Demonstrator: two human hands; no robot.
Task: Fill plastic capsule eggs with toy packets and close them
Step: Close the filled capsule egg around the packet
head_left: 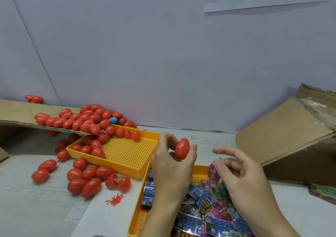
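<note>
While the left hand grips a closed red egg at its fingertips above the packet tray, the right hand beside it pinches a pink packet, forefinger straight. More eggs lie heaped left of the hands.

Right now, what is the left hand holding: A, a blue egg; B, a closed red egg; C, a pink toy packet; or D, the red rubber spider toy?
B: the left hand holds a closed red egg between thumb and fingers, above the yellow tray of packets; the pink packet is at the right hand instead.
</note>
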